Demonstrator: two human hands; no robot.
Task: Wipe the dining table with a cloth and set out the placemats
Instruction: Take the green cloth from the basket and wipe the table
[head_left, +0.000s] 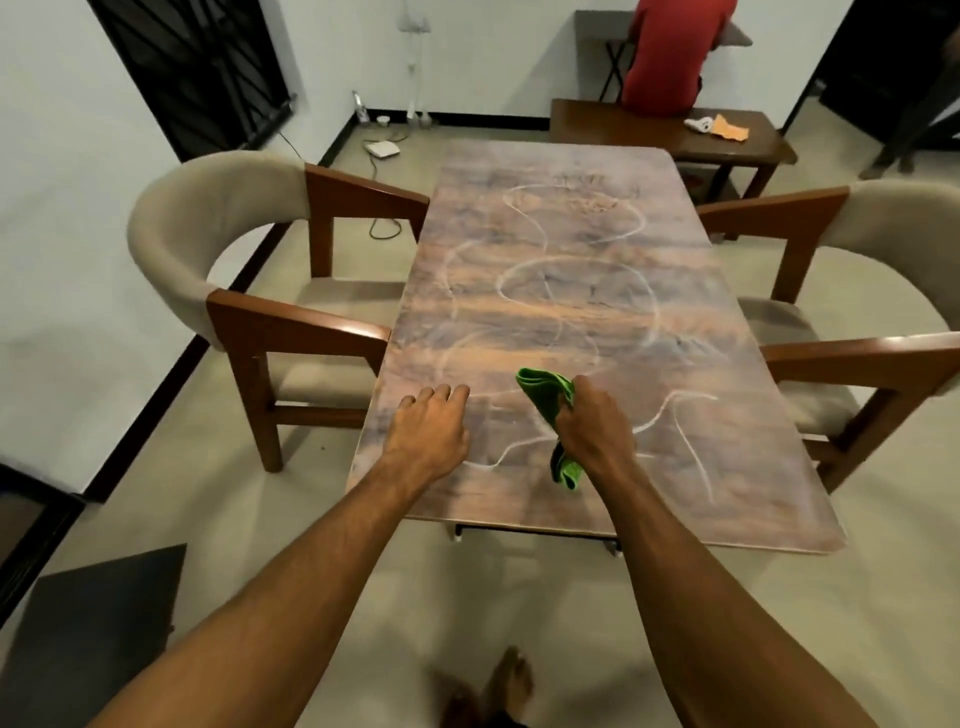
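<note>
Now the right hand (595, 426) grips a bunched green cloth (548, 395) at six o'clock on the worktop (571, 291); the left hand (431, 426) rests flat, fingers relaxed, at its nine o'clock.

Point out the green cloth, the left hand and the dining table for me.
green cloth (545, 387): head view, on its bunched upper folds.
left hand (431, 434): head view, on the back of the hand.
dining table (566, 166): head view, on bare top near the far edge.
</note>
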